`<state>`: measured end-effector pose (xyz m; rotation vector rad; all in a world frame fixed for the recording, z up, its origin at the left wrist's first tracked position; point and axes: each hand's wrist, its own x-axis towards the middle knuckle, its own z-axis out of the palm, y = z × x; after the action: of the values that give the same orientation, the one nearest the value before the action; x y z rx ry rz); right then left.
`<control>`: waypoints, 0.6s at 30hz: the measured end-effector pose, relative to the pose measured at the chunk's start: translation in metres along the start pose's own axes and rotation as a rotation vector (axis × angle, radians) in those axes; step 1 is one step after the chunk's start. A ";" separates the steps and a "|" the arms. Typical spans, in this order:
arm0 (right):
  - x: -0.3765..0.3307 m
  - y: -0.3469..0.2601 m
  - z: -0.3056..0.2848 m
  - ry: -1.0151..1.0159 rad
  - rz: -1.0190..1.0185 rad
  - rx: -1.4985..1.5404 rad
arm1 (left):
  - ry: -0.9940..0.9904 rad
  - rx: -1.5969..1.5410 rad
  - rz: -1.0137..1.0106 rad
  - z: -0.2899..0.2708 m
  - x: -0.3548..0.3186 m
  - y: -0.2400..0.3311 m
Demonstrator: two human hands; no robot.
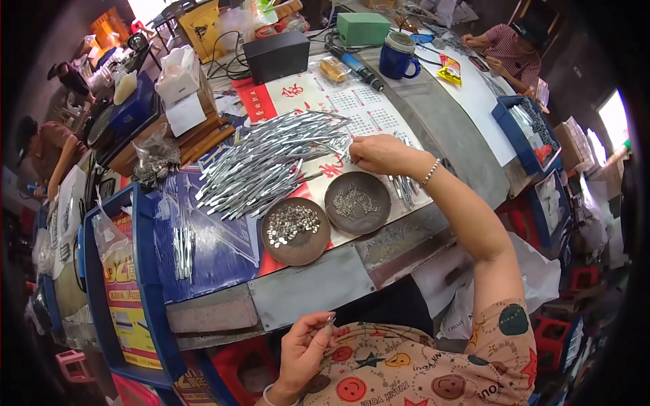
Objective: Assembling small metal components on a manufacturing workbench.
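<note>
In front of my body, my left hand (306, 350) is closed in a pinch on a small shiny metal piece (330, 320). My right hand (384, 154) reaches across the table to the right end of a large heap of slim silver metal strips (261, 159). Its fingertips are pressed together there, and whatever they hold is hidden. Below the heap stand two round brown dishes. The left dish (298, 257) holds small flat silver pieces (284, 223), and the right dish (344, 227) holds tiny metal parts (355, 203).
More strips (183, 254) lie on blue paper at left, others (403, 189) beneath my right forearm. Behind the heap are a black box (276, 57), a blue electric screwdriver (355, 66) and a blue mug (398, 57). A blue tray (152, 284) stands left. Another person (514, 51) sits far right.
</note>
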<state>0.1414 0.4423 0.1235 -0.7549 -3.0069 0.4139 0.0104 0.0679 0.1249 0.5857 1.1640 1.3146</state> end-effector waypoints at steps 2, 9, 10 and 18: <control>0.007 -0.001 -0.002 -0.028 0.002 -0.038 | 0.020 0.002 0.006 0.002 -0.001 0.000; -0.014 0.003 -0.023 0.127 -0.060 0.158 | -0.060 0.054 0.006 0.002 -0.008 -0.004; -0.024 -0.014 -0.032 0.208 -0.043 0.327 | -0.057 0.033 0.013 0.001 -0.008 -0.007; -0.118 -0.143 -0.015 0.116 0.257 1.247 | -0.094 0.071 0.024 -0.002 0.005 -0.013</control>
<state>0.1807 0.2697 0.1811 -0.8808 -1.8769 1.8444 0.0131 0.0690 0.1112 0.7084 1.1330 1.2562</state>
